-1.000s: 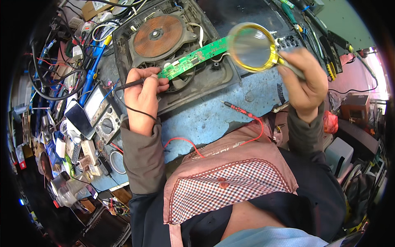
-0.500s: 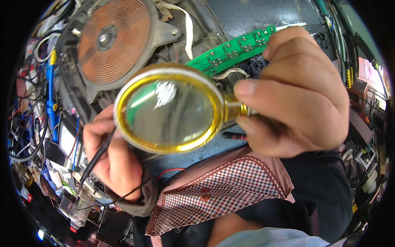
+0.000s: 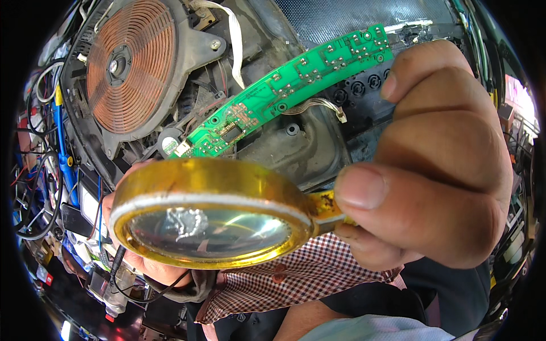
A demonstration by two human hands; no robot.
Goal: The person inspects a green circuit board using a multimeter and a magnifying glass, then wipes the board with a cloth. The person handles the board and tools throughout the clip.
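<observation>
My right hand (image 3: 438,153) is closed on the short handle of a yellow-rimmed magnifying glass (image 3: 210,179), pinched between thumb and fingers. The lens is tilted and sits close to my eyes. Behind it my left hand (image 3: 151,270) is mostly hidden; a black corded probe (image 3: 118,262) comes out beside it, and the probe's tip is out of sight. A long green circuit board (image 3: 307,74) slants beyond the magnifying glass, with a small black chip and solder points on its face. Its lower left end is near my left hand; whether the fingers touch it is hidden.
An opened induction cooker with a round copper coil (image 3: 132,65) lies at the far left. A white ribbon cable (image 3: 236,48) and a small wire connector (image 3: 341,115) are near the board. Tangled cables (image 3: 42,187) crowd the left. A checked apron (image 3: 273,290) covers my lap.
The magnifying glass has come nearer, lower and to the left, tilting flatter. More of the green board shows above it. It now covers most of my left hand.
</observation>
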